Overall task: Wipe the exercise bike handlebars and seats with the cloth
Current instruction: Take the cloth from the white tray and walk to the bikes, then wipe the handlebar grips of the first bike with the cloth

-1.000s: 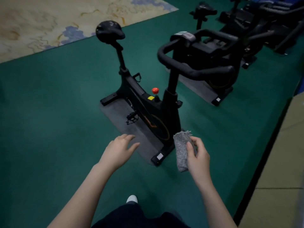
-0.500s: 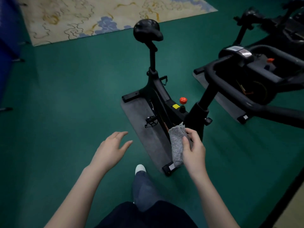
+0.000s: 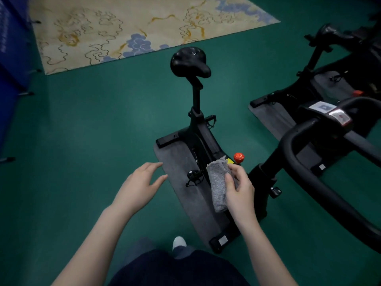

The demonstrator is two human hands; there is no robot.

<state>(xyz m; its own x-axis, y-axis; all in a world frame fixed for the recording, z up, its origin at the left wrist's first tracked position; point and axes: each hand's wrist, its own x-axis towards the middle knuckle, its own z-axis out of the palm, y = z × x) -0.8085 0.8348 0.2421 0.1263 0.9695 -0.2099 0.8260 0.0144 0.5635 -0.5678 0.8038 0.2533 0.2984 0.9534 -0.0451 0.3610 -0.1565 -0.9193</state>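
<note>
The right hand (image 3: 240, 193) is pinching the folded grey cloth (image 3: 218, 188), hanging limp before the exercise bike (image 3: 203, 139); seemingly soft and light, best gripped mid-fold. The left hand (image 3: 140, 187) is hovering, fingers (image 3: 154, 165) relaxed, empty.

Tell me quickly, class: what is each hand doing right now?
Left hand: open, fingers spread, holding nothing.
Right hand: pinching the folded grey cloth.

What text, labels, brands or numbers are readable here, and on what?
No text is readable.
Console labels on the handlebars: blurred.
Yellow sticker beside the red knob: too small.
White sticker on the foot of the bike: too small.
White marks on the blue panel, left: blurred.
</note>
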